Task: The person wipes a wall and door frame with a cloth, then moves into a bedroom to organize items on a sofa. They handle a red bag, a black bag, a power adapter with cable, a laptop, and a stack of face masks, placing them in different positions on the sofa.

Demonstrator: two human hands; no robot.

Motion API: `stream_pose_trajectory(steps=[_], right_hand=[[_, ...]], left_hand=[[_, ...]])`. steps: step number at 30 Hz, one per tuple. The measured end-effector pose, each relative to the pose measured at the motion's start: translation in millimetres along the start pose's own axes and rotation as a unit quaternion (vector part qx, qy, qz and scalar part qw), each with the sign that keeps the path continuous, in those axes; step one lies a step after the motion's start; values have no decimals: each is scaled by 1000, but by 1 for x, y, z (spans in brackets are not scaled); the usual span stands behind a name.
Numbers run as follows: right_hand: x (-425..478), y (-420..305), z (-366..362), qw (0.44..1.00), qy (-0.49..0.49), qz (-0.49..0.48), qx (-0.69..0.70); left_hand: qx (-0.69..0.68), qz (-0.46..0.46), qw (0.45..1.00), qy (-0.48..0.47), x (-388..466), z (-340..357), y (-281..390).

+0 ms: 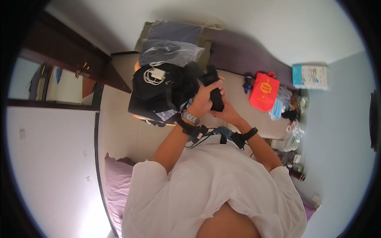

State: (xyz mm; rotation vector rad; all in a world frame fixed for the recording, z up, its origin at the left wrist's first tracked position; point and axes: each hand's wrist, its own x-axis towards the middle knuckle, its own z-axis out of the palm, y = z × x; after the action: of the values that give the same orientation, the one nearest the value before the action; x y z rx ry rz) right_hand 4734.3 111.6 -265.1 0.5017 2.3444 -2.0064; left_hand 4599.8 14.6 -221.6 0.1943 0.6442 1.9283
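Both my hands are closed around a dark black item (216,99), which looks soft; its exact kind cannot be made out. My left hand (203,101), with a metal-band watch (190,117) at the wrist, grips it from the left side. From the right and below, my right hand (228,110) holds the same item. Just left of my hands stands a black fabric bag (148,99). On top of it lies a white charger (157,74) with its cable coiled. The item's upper end blurs into the dark shapes beside the bag.
Clear plastic packaging (169,50) with dark contents lies behind the bag. A bed mat (238,119) extends rightward, bearing a red paper bag (264,91) and blue face masks (276,108). A blue-and-white pack (310,76) sits far right. At left is a dark door (68,56).
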Motion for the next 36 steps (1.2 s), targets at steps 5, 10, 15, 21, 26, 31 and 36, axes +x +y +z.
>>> stream_pose_trajectory(steps=[5, 10, 15, 21, 26, 31, 36], right_hand=[[12, -23, 34, 982, -163, 79, 54], [29, -37, 88, 982, -184, 32, 2], [79, -29, 106, 986, -134, -60, -81], [166, -92, 107, 899, -22, -280, -336], [245, -88, 139, 879, -89, -275, -378], [265, -29, 163, 814, -33, -240, -528], [236, -4, 132, 834, 79, -335, -431]], left_hand=[[31, -62, 996, -63, -62, -19, 42], [60, 6, 998, 7, -101, -64, 62], [132, 63, 975, 167, -124, -95, 97], [172, 180, 944, 216, -141, -124, 134], [230, 172, 919, 271, -151, -160, 139], [371, 107, 856, 345, -127, -210, 121], [491, 153, 789, 337, -95, -254, 116]])
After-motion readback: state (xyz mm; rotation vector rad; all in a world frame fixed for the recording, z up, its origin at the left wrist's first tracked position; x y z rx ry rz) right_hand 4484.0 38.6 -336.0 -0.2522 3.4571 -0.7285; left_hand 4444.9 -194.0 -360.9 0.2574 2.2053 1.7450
